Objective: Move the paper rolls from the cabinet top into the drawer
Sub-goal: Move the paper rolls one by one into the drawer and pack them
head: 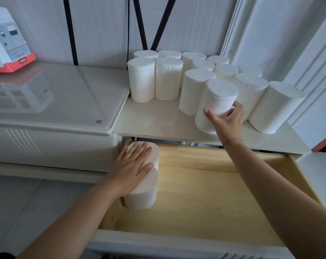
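Several white paper rolls (154,79) stand upright on the cabinet top (154,118). My right hand (226,121) grips the lower front of one tilted roll (216,101) near the cabinet's front edge. Below, the wooden drawer (205,193) is pulled open. Two rolls stand at its left side, one at the back (153,155) and one in front (141,199). My left hand (132,169) lies flat with straight fingers across their tops.
A glass-topped white cabinet (55,98) adjoins on the left, with a white and orange appliance (7,43) at its back. A white wall panel and door frame (307,71) close off the right side. The drawer's white front (177,247) is nearest me.
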`<state>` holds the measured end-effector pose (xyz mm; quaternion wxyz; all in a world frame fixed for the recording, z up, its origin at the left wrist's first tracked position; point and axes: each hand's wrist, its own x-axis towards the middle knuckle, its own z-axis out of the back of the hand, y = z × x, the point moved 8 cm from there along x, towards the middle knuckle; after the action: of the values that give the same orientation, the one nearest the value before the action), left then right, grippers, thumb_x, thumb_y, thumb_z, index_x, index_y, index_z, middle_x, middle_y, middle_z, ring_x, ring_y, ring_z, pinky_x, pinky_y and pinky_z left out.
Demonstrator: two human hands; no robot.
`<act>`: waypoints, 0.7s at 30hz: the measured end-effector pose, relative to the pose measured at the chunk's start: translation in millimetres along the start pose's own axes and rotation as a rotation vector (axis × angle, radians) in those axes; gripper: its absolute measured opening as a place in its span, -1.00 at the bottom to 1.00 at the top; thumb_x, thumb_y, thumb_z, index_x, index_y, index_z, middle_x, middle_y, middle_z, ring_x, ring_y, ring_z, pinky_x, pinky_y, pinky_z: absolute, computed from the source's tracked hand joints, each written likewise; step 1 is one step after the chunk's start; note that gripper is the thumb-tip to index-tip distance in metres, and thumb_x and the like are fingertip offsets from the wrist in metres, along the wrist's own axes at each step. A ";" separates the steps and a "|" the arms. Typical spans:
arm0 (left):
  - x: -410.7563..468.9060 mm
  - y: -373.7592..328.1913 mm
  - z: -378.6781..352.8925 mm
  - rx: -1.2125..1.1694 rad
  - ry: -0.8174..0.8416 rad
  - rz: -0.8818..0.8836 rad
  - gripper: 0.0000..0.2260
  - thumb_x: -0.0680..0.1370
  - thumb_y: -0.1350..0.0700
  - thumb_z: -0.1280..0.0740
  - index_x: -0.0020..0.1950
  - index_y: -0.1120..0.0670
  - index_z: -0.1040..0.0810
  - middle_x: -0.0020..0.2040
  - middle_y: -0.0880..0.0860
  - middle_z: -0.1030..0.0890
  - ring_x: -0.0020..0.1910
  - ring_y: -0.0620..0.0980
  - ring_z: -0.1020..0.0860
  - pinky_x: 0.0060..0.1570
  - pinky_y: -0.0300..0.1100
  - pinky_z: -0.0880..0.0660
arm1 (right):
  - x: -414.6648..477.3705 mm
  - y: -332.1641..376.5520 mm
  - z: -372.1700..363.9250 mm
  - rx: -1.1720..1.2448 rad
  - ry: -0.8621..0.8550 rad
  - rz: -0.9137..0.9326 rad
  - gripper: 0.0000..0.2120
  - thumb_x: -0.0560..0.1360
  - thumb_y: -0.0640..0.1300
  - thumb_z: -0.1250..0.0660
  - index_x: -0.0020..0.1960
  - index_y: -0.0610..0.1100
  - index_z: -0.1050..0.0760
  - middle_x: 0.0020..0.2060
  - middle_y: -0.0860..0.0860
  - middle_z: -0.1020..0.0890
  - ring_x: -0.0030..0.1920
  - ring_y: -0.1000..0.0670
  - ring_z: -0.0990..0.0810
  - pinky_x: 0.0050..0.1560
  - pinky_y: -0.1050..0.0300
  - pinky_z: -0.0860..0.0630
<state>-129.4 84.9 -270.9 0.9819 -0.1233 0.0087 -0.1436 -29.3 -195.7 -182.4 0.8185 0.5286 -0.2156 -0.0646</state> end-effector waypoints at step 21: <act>-0.1 2.3 -2.5 -0.019 0.009 0.002 -0.37 0.47 -0.27 0.32 0.53 -0.10 0.17 0.48 -0.20 0.26 0.45 -0.23 0.32 0.42 -0.20 0.34 | -52.2 44.3 -18.5 0.223 0.571 0.097 -0.10 0.15 -0.06 -0.58 0.40 -0.13 -0.27 0.24 -0.09 -0.53 0.26 -0.05 -0.52 0.27 -0.08 -0.48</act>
<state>-129.0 86.5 -273.9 0.9807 -0.1321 0.0145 -0.1432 -73.9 -143.6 -164.1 0.7849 0.6011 -0.0079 0.1499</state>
